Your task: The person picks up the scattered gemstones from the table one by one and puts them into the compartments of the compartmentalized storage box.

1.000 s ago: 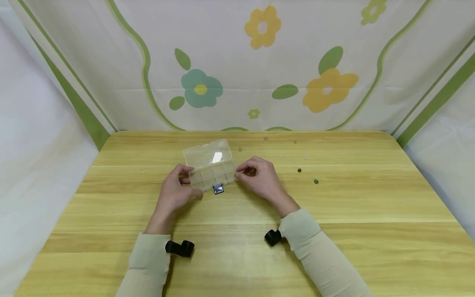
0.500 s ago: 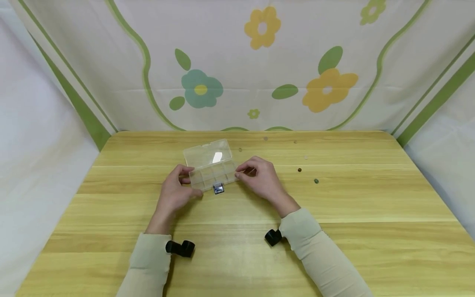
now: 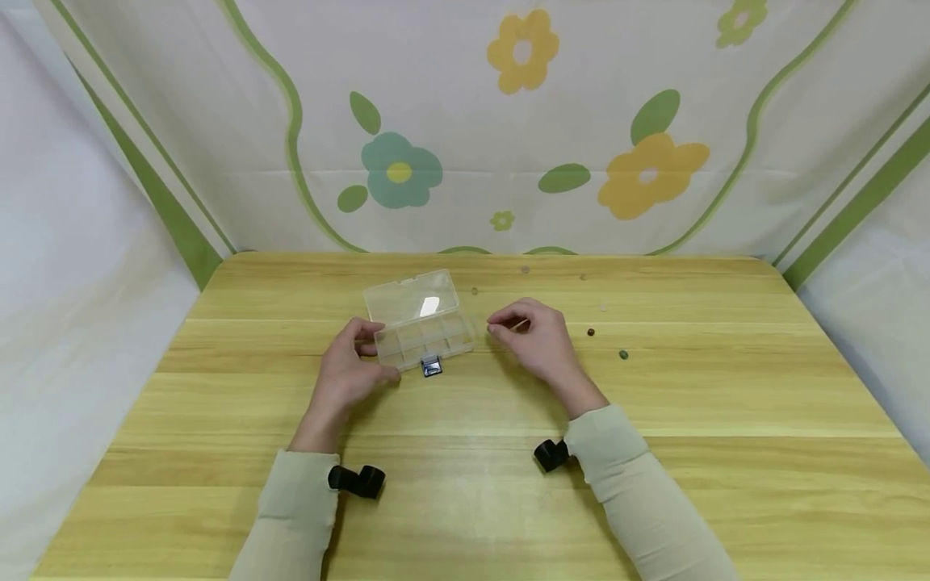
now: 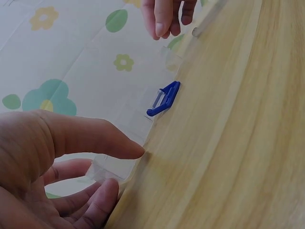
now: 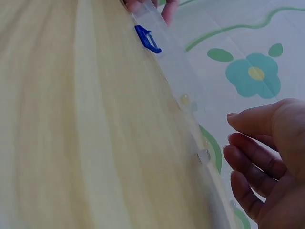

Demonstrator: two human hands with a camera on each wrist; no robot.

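Wooden table (image 3: 654, 403): left hand (image 3: 349, 375) grips clear box (image 3: 421, 323); right hand (image 3: 534, 343) beside, loosely curled, empty.

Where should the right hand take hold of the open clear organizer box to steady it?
Probably its right short end wall, coming in from the right. The organizer box lies flat with its lid open toward the back, the left hand grips the left end, and the right hand hovers just off the free end.

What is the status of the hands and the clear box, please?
Left hand grips the clear box, lid open. Right hand off it, holding nothing. Small beads loose to the right.
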